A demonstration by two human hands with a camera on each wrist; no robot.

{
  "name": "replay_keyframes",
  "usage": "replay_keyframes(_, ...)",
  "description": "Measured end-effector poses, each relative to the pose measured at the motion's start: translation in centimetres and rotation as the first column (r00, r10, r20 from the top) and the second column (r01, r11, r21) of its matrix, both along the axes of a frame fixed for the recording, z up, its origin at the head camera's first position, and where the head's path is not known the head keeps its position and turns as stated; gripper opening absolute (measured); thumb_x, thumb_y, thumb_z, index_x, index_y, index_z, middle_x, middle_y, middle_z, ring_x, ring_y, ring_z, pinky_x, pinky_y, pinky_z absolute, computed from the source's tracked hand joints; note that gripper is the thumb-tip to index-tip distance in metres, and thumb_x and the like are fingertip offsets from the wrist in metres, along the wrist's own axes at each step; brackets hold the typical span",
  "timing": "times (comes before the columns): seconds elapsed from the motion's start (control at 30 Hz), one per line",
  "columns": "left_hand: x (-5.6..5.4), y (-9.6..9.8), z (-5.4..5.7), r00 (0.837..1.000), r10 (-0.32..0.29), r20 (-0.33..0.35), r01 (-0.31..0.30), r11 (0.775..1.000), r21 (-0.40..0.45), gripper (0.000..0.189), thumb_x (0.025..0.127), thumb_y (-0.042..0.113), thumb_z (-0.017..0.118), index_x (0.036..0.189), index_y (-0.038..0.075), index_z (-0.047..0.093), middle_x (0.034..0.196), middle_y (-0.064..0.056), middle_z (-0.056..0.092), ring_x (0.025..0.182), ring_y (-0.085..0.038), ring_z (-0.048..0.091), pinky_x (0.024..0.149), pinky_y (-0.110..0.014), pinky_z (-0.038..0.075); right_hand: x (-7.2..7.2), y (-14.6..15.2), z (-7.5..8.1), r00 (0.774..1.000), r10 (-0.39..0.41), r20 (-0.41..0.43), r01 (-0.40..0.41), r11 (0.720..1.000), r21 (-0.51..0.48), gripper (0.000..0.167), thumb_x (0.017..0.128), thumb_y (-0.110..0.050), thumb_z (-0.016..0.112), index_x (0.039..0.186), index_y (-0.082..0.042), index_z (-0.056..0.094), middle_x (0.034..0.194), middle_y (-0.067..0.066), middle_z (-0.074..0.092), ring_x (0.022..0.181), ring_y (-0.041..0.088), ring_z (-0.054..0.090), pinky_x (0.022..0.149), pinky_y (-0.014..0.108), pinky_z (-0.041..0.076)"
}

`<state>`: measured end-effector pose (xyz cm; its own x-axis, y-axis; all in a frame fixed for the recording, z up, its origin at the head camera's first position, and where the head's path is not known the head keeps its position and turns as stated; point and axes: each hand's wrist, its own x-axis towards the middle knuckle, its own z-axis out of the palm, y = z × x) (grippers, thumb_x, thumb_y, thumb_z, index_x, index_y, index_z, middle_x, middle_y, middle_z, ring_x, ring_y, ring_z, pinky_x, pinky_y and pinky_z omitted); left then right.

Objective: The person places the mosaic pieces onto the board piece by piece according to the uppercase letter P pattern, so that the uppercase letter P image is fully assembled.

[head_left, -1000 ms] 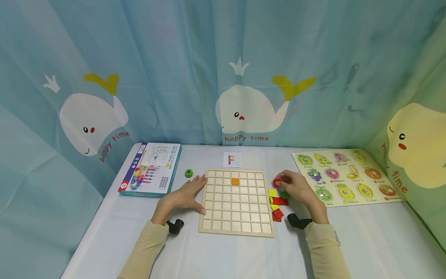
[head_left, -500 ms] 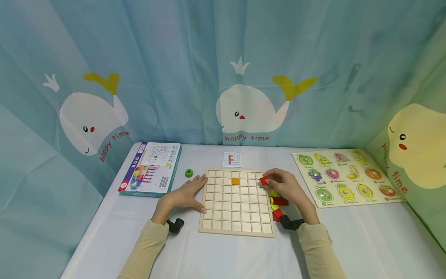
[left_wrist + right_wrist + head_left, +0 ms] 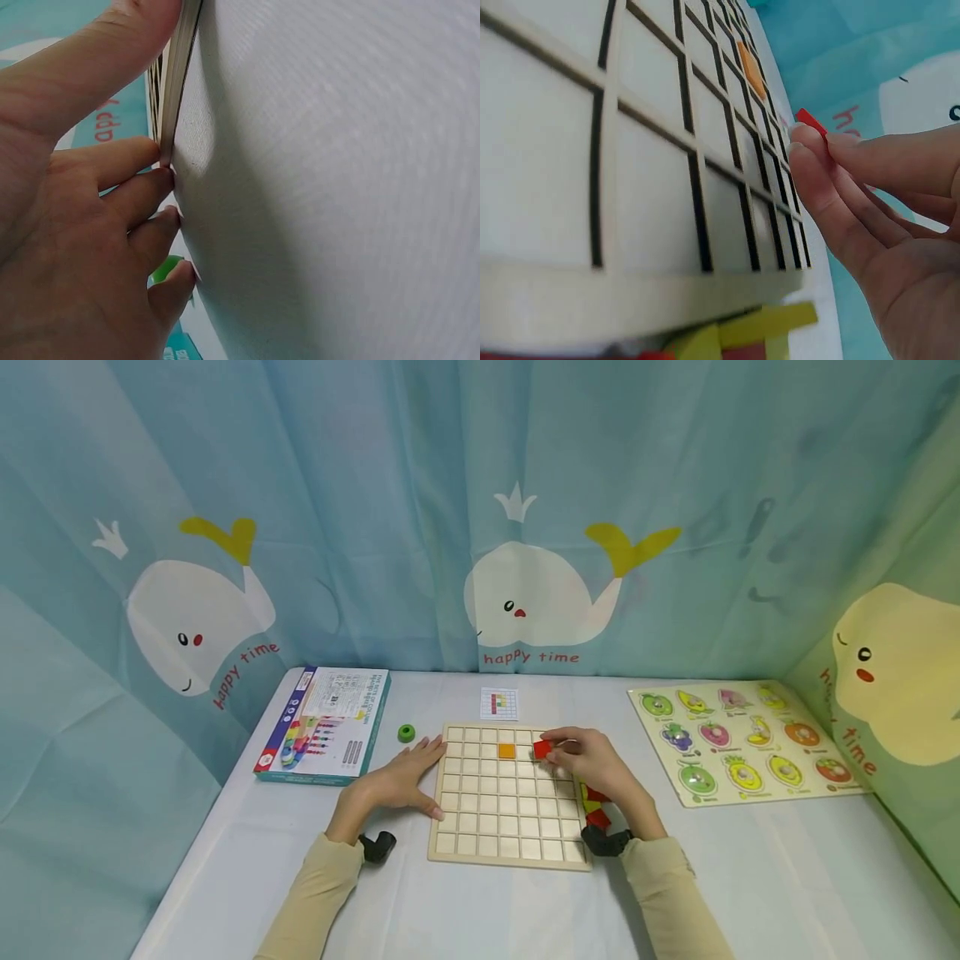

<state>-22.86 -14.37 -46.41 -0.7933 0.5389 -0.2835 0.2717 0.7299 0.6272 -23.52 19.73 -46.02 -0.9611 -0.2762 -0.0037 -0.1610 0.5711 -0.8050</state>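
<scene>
A wooden grid board lies on the table, with one orange square tile in its second row from the back. My right hand pinches a red square tile between thumb and fingers over the board, right of the orange tile. In the right wrist view the red tile shows edge-on at the fingertips. My left hand rests at the board's left edge, fingers spread; thumb and index finger are right at that edge in the left wrist view. Red and yellow tiles lie along the board's right side, partly hidden under my right wrist.
A pattern card lies behind the board. A green ring-shaped bead is near my left fingertips. A toy box sits at the back left, a fruit puzzle board at the right. A whale-print curtain encloses the table.
My right hand has picked the red tile from the pile and carried it left over the board, towards the orange tile. The left hand stays at the board's edge.
</scene>
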Motion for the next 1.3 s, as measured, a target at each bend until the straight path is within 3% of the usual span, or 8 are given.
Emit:
replay_keyframes(0.3, -0.1, -0.1, 0.2, 1.0, 0.008, -0.003, -0.008, 1.0, 0.002, 0.114, 0.077, 0.029, 0.09, 0.163, 0.0, 0.021, 0.173, -0.014, 0.01, 0.161, -0.033, 0.004, 0.132, -0.051, 0.004, -1.0, -2.6, 0.4, 0.998, 0.062, 0.014, -0.063, 0.997, 0.053, 0.03, 0.097, -0.007, 0.068, 0.126, 0.001, 0.071, 0.123, 0.019, 0.072, 0.108, 0.031, 0.072, 0.093, 0.044, 0.061)
replay_keyframes(0.73, 0.0, 0.2, -0.2, 1.0, 0.021, 0.007, -0.021, 1.0, 0.008, 0.113, 0.077, 0.029, 0.091, 0.163, 0.002, 0.022, 0.173, -0.012, 0.011, 0.161, -0.031, 0.004, 0.132, -0.05, 0.004, -2.3, -5.5, 0.2, 0.986, 0.168, 0.004, -0.168, 0.982, 0.085, 0.031, 0.096, -0.006, 0.068, 0.124, 0.007, 0.07, 0.112, 0.018, 0.074, 0.095, 0.024, 0.071, 0.082, 0.037, 0.061)
replay_keyframes(0.93, 0.1, 0.3, -0.4, 1.0, 0.011, 0.01, -0.011, 1.0, 0.009, 0.113, 0.078, 0.029, 0.09, 0.163, 0.003, 0.021, 0.173, -0.011, 0.011, 0.161, -0.03, 0.004, 0.132, -0.05, 0.004, -2.6, -6.5, 0.1, 0.986, 0.165, 0.004, -0.164, 0.979, 0.119, 0.029, 0.095, -0.006, 0.07, 0.122, 0.005, 0.072, 0.106, 0.015, 0.075, 0.093, 0.022, 0.071, 0.084, 0.038, 0.06)
replay_keyframes(1.3, 0.0, 0.2, -0.5, 1.0, 0.02, 0.006, -0.02, 1.0, 0.001, 0.113, 0.078, 0.03, 0.091, 0.164, 0.004, 0.022, 0.174, -0.01, 0.012, 0.161, -0.029, 0.005, 0.132, -0.05, 0.005, -3.1, -7.3, -0.4, 0.979, 0.199, -0.044, -0.189, 0.968, 0.166, 0.025, 0.094, -0.005, 0.072, 0.116, 0.006, 0.073, 0.097, 0.011, 0.073, 0.084, 0.016, 0.065, 0.076, 0.032, 0.057)
